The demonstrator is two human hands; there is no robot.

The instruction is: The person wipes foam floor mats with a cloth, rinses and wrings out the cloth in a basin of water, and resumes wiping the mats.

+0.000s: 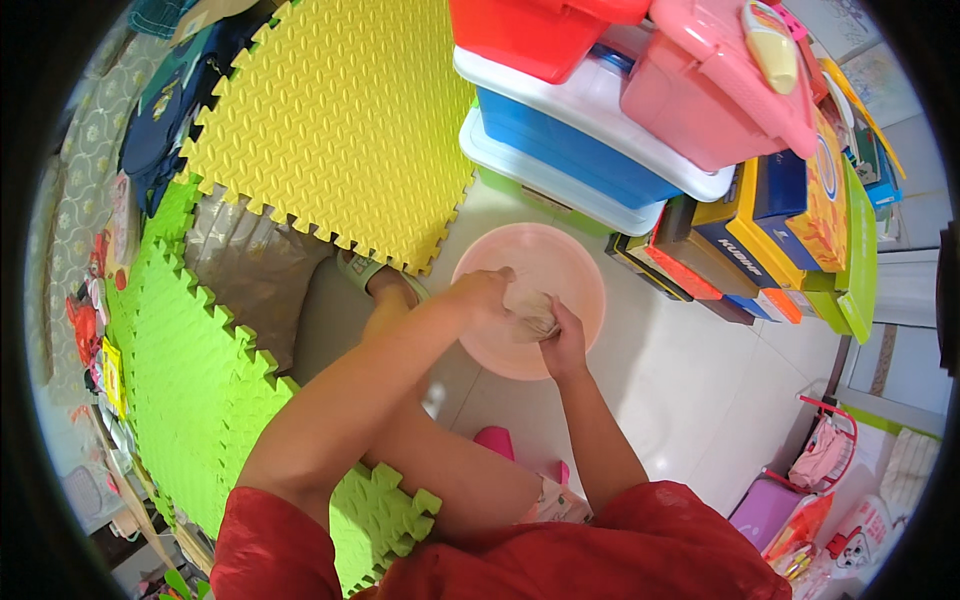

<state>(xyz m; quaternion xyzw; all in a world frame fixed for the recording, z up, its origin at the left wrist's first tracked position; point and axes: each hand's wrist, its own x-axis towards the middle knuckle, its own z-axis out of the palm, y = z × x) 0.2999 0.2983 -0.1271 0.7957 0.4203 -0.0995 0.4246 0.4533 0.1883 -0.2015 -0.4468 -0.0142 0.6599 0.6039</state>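
A round pink plastic basin (480, 352) stands on the tiled floor in front of me, and both my hands are over it. My right hand (566, 337) is closed round a pale, greyish-beige bundle (538, 319) that looks like wet cloth. From the left side my left hand (484, 292) reaches over the basin, its fingers bent close to the bundle. Whether those fingers hold any of it cannot be made out. The basin seems to hold liquid.
Yellow (337, 120) and green foam mats (180, 375) lie to the left. Beyond the basin are stacked storage bins (577, 142); shoe boxes (742, 255) stand at the right. A sandalled foot (390, 281) is left of the basin, and a pink plastic object (495, 442) is nearer me.
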